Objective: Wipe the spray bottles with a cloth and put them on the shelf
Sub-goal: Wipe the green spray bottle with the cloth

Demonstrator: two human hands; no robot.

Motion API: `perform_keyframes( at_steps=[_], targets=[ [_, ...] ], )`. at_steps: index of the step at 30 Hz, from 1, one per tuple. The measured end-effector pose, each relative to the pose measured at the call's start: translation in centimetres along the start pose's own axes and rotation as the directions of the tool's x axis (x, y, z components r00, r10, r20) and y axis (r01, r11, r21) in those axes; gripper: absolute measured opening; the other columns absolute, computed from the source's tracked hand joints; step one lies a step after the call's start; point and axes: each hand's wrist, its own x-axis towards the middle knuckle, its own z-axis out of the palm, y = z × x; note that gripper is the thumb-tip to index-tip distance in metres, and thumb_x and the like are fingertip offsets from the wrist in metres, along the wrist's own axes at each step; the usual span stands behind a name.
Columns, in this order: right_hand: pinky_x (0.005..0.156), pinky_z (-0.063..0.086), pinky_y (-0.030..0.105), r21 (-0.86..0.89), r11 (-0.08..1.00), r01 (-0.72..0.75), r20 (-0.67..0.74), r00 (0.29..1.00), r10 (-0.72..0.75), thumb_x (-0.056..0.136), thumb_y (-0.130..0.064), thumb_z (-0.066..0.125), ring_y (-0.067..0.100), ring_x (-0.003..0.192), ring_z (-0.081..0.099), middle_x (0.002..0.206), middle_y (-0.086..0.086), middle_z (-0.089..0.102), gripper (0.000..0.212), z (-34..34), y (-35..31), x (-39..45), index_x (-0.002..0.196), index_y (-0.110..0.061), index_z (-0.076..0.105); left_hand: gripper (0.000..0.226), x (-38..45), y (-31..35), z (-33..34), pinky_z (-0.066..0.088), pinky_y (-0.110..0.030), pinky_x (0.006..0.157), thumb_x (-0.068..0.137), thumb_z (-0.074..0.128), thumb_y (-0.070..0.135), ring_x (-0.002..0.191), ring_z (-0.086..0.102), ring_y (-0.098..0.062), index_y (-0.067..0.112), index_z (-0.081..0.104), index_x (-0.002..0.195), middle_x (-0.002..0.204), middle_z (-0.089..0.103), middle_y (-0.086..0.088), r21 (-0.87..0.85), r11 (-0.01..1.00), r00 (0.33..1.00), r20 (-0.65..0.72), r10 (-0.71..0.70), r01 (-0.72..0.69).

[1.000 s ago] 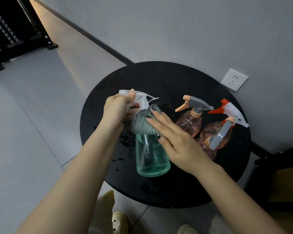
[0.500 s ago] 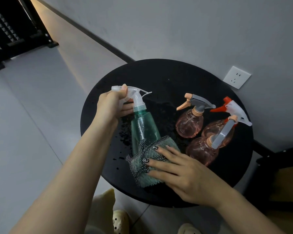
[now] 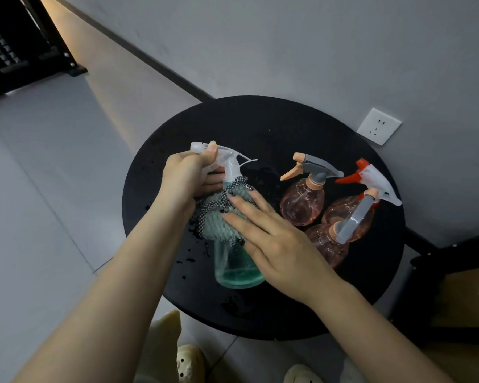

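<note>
Left hand (image 3: 190,175) grips the white trigger head of the green spray bottle (image 3: 237,268), tilted over the round black bench (image 3: 260,125). Right hand (image 3: 274,239), fingers spread flat, presses the cloth (image 3: 221,217) against its neck.

green bottle (image 3: 237,268) neck: under cloth (image 3: 224,217) | shelf (image 3: 17,45): cropped top-left | shoes (image 3: 190,364): cropped bottom

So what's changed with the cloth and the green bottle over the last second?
The right hand swept the cloth down the green bottle to its base, then back up to the neck. The left hand kept its grip on the white trigger head. The three pink bottles stayed put on the black table.
</note>
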Motion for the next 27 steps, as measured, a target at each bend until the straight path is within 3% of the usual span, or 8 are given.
perform_keyframes(
  at_steps=[4,8,12,18,23,27],
  targets=[
    [0.109,0.035,0.04,-0.078,0.982,0.175,0.111,0.98,-0.166,0.094,-0.013,0.044,0.026,0.141,0.026,0.145,0.002,0.042,0.037,0.1,0.7,-1.2,0.13,-0.013,0.052,0.027,0.8,0.0,-0.7,0.057,-0.03,0.062,0.091,0.059,0.026,0.07,0.068,-0.027,0.0,0.064,0.093,0.081,0.067,-0.014,-0.006,1.0,1.0,-0.008,-0.014,0.014],
    [0.112,0.029,0.038,-0.103,0.95,0.296,0.18,0.945,-0.275,0.096,-0.017,0.042,0.023,0.14,0.025,0.143,0.0,0.044,0.035,0.5,1.2,-3.0,0.129,-0.016,0.051,0.023,1.3,0.3,-1.3,0.058,-0.03,0.061,0.091,0.058,0.025,0.067,0.066,-0.024,0.003,0.061,0.086,0.078,0.065,-0.012,-0.023,1.0,0.999,-0.031,-0.006,0.005],
    [0.112,0.029,0.036,-0.151,0.931,0.333,0.185,0.934,-0.304,0.095,-0.017,0.046,0.021,0.14,0.026,0.143,-0.001,0.043,0.037,0.4,1.8,-3.2,0.132,-0.018,0.046,0.026,1.2,0.4,-1.0,0.058,-0.03,0.061,0.091,0.058,0.026,0.071,0.066,-0.026,-0.001,0.062,0.093,0.082,0.065,-0.014,-0.011,1.0,1.0,-0.018,-0.012,0.012],
    [0.11,0.025,0.032,-0.187,0.961,0.203,0.102,0.977,-0.186,0.097,-0.023,0.039,0.023,0.139,0.027,0.145,0.003,0.041,0.04,0.3,2.3,-1.2,0.136,-0.018,0.041,0.03,1.0,0.0,-0.3,0.058,-0.036,0.072,0.091,0.059,0.027,0.076,0.067,-0.029,-0.002,0.063,0.097,0.086,0.066,-0.017,0.026,1.0,1.0,-0.003,-0.012,0.012],
    [0.107,0.026,0.028,-0.043,0.999,0.004,0.048,0.999,-0.002,0.099,-0.045,0.025,0.014,0.143,0.011,0.154,-0.004,0.019,0.051,0.0,1.6,-0.2,0.145,-0.021,0.027,0.025,0.6,-0.6,0.3,0.054,-0.029,0.058,0.09,0.059,0.027,0.062,0.065,-0.023,0.003,0.065,0.083,0.073,0.066,-0.011,0.029,0.999,0.999,0.024,-0.025,0.024],
    [0.112,0.02,0.017,0.041,0.998,-0.04,0.034,0.999,0.038,0.099,-0.031,0.029,0.01,0.145,0.009,0.154,-0.008,0.015,0.048,0.2,1.2,-0.3,0.145,-0.019,0.029,0.025,0.3,-0.7,0.5,0.051,-0.025,0.054,0.09,0.06,0.025,0.054,0.062,-0.017,0.006,0.064,0.074,0.062,0.064,-0.006,0.016,0.999,0.999,0.027,-0.033,0.033]
  ],
)
